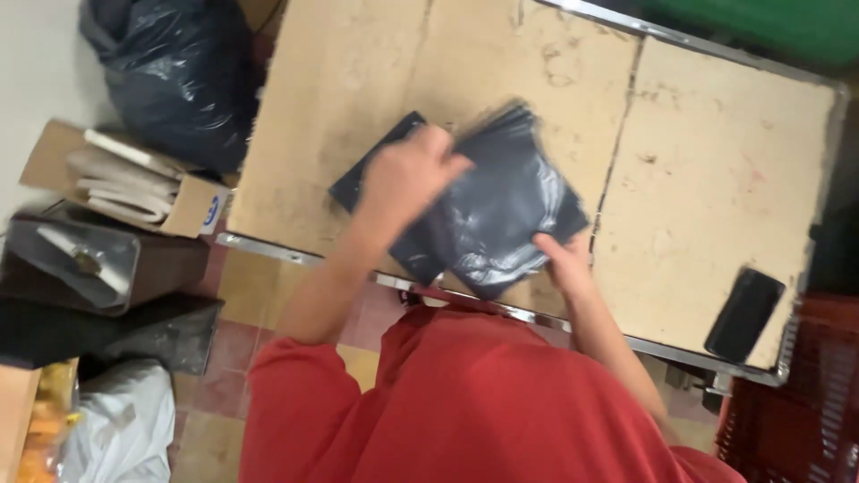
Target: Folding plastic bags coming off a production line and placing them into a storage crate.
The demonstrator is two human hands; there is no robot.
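Observation:
A stack of black plastic bags (501, 210) lies near the front edge of a worn, cardboard-covered table (716, 179). My left hand (407, 174) rests on top of the stack's left part, fingers curled over a bag. At the stack's lower right corner, my right hand (562, 259) pinches the edge of the bags. The bags look glossy and blurred by motion. My red shirt fills the bottom of the view.
A black phone (744, 313) lies at the table's front right corner. Left of the table are a full black rubbish bag (174, 72), an open cardboard box (125, 179) with rolled papers and a dark bin (89, 259). A red crate (805, 394) stands at the right.

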